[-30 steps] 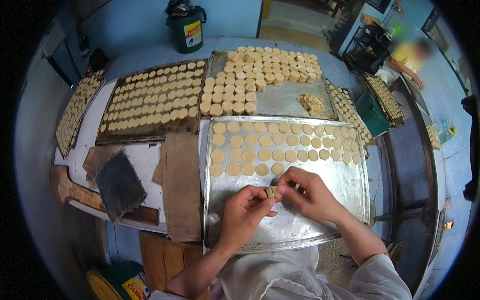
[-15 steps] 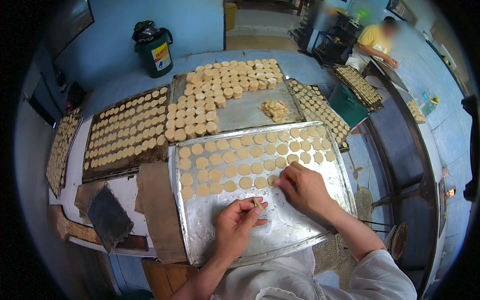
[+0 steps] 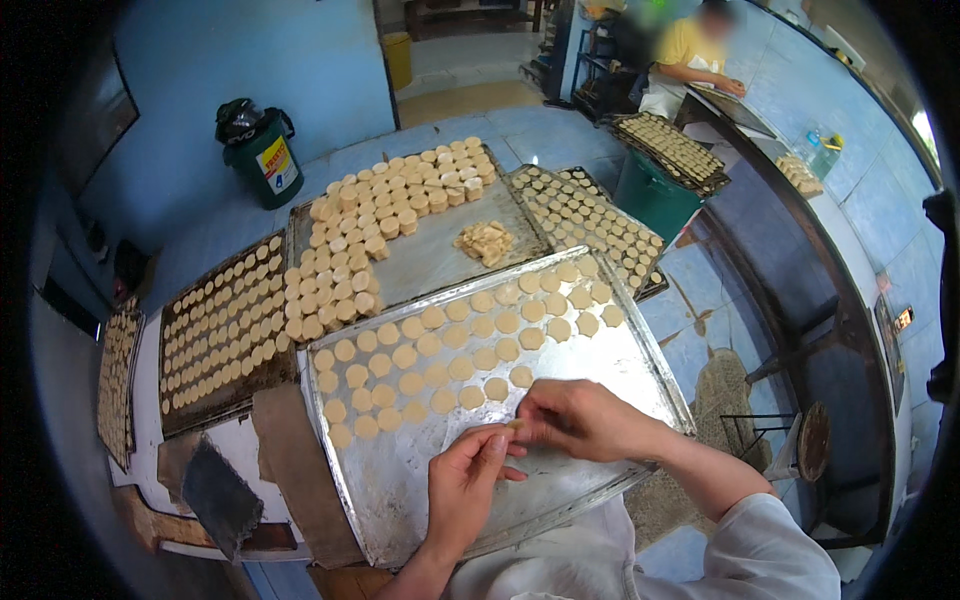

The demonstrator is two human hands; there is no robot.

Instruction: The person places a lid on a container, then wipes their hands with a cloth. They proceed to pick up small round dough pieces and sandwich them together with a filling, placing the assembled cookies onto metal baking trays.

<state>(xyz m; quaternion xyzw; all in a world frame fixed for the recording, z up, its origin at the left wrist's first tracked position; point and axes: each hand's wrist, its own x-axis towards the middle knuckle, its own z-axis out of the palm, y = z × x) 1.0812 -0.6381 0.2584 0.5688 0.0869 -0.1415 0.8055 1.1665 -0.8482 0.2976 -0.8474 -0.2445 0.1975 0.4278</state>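
Note:
Over a shiny metal tray (image 3: 600, 500), both my hands meet near the middle. My left hand (image 3: 462, 490) is closed on a small pale dough round (image 3: 515, 425), its edge just showing between thumb and fingers; whether more sit behind it is hidden. My right hand (image 3: 600, 420) reaches in from the right, its fingertips pinched against that same dough. Flat dough rounds (image 3: 470, 397) lie apart in several rows across the far part of the tray, the closest one just beyond my right fingers.
Behind, another tray (image 3: 410, 270) bears stacked dough rounds and a heap of dough scraps (image 3: 485, 242). A filled dark tray (image 3: 225, 330) stands left, beside brown cloths (image 3: 300, 465). More filled trays (image 3: 590, 220) sit at right. A person (image 3: 690, 60) works at the far-right counter.
My right hand has left the tray surface and come back to the dough in my left hand. One round now lies where it was. The whole view has turned slightly.

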